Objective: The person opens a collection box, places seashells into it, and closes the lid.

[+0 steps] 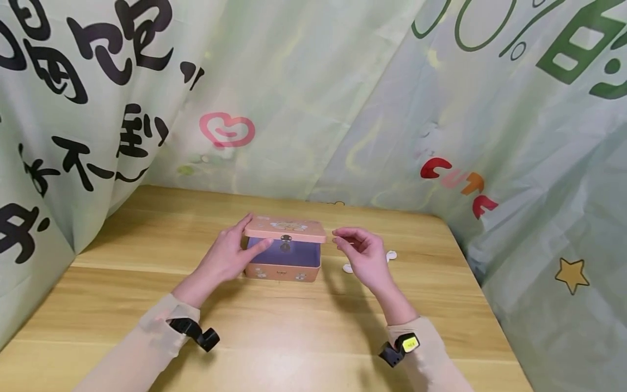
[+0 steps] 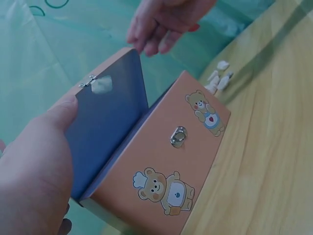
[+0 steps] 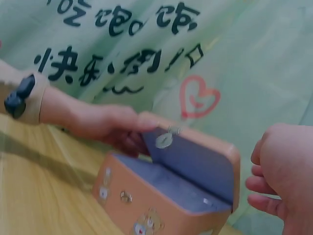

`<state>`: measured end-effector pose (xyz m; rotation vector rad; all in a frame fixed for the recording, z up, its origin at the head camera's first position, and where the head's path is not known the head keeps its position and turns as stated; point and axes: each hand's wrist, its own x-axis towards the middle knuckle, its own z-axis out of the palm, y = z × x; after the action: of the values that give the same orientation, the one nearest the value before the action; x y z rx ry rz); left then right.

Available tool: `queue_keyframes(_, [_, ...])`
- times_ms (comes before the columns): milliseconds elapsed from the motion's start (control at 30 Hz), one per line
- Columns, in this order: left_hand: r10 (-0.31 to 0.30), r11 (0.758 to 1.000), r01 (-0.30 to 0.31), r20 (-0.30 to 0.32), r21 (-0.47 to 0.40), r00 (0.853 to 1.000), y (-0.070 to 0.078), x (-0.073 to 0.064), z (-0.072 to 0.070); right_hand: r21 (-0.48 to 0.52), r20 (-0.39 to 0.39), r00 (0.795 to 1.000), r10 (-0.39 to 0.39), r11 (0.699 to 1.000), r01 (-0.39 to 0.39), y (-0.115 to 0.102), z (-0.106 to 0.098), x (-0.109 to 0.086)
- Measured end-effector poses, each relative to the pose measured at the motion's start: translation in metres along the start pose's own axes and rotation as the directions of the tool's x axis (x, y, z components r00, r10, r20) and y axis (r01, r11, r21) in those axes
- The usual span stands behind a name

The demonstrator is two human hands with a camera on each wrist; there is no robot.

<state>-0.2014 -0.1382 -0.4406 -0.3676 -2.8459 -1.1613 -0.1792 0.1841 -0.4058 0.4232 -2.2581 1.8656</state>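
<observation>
A small orange-pink tin box [image 1: 281,273] with bear pictures stands on the table, its hinged lid [image 1: 303,231] raised partway. The blue inside [image 3: 183,188] shows, and a metal latch [image 2: 179,136] sits on the front. My left hand [image 1: 225,253] grips the lid at its left side, thumb on the front edge and fingers behind. Just off the lid's right end, my right hand [image 1: 364,258] hovers with loosely bent fingers [image 3: 261,185] and nothing visible in them. Small white pieces [image 2: 218,81] lie on the table beyond the box's right side.
The wooden table [image 1: 294,337] runs back to a hanging printed cloth [image 1: 313,98], which also closes off both sides. Each wrist wears a black strapped camera, such as the left one [image 1: 196,333].
</observation>
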Motion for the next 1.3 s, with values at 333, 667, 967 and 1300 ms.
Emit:
queue_keyframes(333, [-0.042,0.998,0.042,0.003,-0.054,0.999,0.006,0.004,-0.003,-0.104,0.085,0.994,-0.069,0.992,0.078,0.033,0.014,0.004])
queue_keyframes(667, [-0.08,0.991,0.071,-0.078,-0.116,0.994,0.009,0.01,-0.002,-0.274,0.141,0.974,-0.178,0.938,0.211,0.037,0.029,0.004])
queue_keyframes(967, [-0.019,0.971,-0.001,-0.077,-0.24,0.997,0.004,0.013,0.001,-0.293,0.091,0.985,-0.146,0.942,0.167,0.035,0.032,0.008])
queue_keyframes(1300, [0.093,0.967,-0.119,-0.124,-0.226,0.988,-0.003,0.018,0.004,-0.248,0.072,0.986,-0.151,0.955,0.164,0.035,0.039,0.029])
